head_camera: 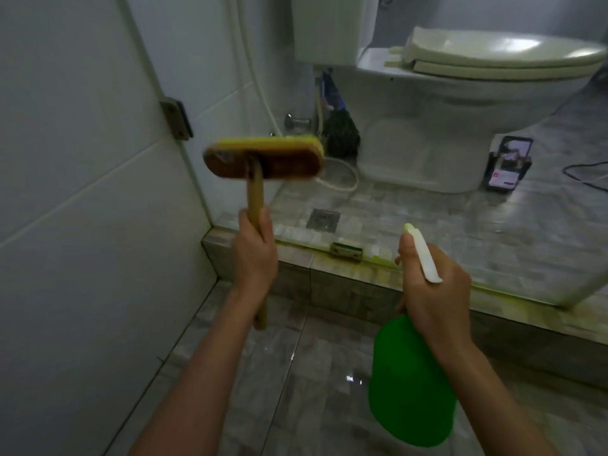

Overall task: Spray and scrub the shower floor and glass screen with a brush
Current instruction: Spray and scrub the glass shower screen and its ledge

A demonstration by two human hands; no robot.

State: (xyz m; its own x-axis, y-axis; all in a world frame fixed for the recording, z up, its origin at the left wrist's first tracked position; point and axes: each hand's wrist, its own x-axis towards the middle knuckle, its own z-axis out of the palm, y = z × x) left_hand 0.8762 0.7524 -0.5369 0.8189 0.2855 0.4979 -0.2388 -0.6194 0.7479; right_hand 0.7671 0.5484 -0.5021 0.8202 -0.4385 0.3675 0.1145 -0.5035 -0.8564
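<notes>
Item 1. Brush (pixel 263 159): wooden back and straight wooden handle, yellow scrubbing face turned away from the camera. Held in the air, head uppermost, above the left end of the tiled kerb (pixel 345 284), touching no surface. The left hand (pixel 255 255) grips the handle at mid-length, fingers wrapped round it.

Item 2. Spray bottle (pixel 411 383): green plastic body, white spray head pointing at the kerb. The wall is too solidly green to tell what is inside or how full it is. The right hand (pixel 434 291) holds it by the neck, fingers curled beneath the white head, with the body hanging over the shower floor (pixel 296 373).

Item 3. Shower floor: grey mottled tiles, wet sheen, bounded by the white tiled wall at the left edge and the kerb at the far edge.

Item 4. Glass screen (pixel 526 258): stands on the kerb's top, held by a metal bracket (pixel 346 251) there and a hinge (pixel 176 118) at the wall. Yellow-green streaks run along its foot.

Item 5. Beyond the glass: toilet (pixel 444 110), lid down; floor drain (pixel 323 219) near the kerb; phone (pixel 508 164) propped upright beside the toilet base, screen lit.
</notes>
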